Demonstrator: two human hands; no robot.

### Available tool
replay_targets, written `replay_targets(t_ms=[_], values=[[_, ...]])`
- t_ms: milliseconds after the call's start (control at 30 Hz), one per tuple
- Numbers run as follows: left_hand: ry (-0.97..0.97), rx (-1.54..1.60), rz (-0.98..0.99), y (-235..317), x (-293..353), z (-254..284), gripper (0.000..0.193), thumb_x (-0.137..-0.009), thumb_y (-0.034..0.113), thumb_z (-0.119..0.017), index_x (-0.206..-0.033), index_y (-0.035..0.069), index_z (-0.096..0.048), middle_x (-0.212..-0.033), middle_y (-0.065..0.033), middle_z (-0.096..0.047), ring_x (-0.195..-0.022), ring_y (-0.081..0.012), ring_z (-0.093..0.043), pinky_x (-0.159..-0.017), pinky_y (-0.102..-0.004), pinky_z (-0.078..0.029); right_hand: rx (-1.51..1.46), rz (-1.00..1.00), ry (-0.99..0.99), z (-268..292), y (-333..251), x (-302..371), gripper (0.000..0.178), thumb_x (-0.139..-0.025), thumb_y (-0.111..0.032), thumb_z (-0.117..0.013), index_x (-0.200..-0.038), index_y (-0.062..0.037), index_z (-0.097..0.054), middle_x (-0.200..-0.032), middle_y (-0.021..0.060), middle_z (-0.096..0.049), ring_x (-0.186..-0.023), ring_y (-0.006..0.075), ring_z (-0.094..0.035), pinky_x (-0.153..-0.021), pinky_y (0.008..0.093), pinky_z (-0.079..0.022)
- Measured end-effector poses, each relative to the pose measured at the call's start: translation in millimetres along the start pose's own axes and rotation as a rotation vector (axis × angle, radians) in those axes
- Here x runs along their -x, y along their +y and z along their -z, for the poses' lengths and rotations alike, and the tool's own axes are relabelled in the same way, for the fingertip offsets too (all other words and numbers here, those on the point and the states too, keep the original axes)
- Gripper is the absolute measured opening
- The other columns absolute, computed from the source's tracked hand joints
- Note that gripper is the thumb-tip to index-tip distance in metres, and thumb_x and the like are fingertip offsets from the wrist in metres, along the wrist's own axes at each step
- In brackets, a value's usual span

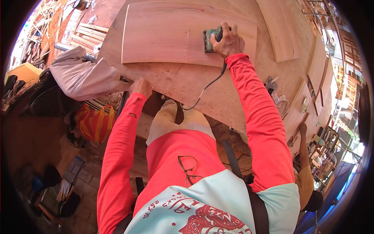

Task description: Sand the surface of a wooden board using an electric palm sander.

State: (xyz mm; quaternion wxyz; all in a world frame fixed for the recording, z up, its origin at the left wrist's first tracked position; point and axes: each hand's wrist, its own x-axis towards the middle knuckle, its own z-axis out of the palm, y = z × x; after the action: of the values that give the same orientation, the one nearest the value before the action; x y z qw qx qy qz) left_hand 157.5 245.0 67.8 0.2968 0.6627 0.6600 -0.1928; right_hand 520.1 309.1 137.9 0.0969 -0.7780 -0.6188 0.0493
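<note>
My right hand (229,42) is wrapped over the top of a green electric sander (209,42). The sander's pad rests flat on a wide, pale wooden panel (163,35), right of the panel's middle. From the sander a dark cord (212,81) runs down across the worktable (171,74) and over its near edge. At that edge, left of my body, my left hand (142,86) is closed on the tabletop's rim; some of its fingers are hidden. A light cloth (83,74) lies beside it.
Another board (278,31) lies on the table at the right. A red-and-yellow striped bag (95,123) is below the cloth. Wood strips (87,37) are piled at far left. At the lower right, another person's arm (303,146) reaches toward boards there.
</note>
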Motion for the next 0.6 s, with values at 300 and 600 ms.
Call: replay_targets(t_ms=[300, 600], values=[[-0.044, -0.024, 0.019, 2, 0, 2, 0.034, -0.080, 0.037, -0.076, -0.094, 0.006, -0.074, -0.105, -0.0224, -0.069, -0.103, -0.0402, -0.066, -0.087, -0.0484, -0.053, 0.055, -0.088, 0.094, 2, 56, 7, 0.049, -0.078, -0.041, -0.070, -0.116, -0.0131, -0.055, -0.108, 0.0211, -0.058, -0.084, 0.0430, -0.068, -0.070, 0.0510, -0.056], [-0.037, -0.025, -0.014, -1, -4, -1, 0.034, -0.080, 0.037, -0.076, -0.092, 0.006, -0.074, -0.103, -0.0235, -0.069, -0.102, -0.0405, -0.066, -0.087, -0.0490, -0.053, 0.027, -0.021, 0.038, -2, -2, 10, 0.048, -0.078, -0.041, -0.071, -0.115, -0.0145, -0.055, -0.111, 0.0205, -0.055, -0.085, 0.0422, -0.068, -0.073, 0.0519, -0.056]])
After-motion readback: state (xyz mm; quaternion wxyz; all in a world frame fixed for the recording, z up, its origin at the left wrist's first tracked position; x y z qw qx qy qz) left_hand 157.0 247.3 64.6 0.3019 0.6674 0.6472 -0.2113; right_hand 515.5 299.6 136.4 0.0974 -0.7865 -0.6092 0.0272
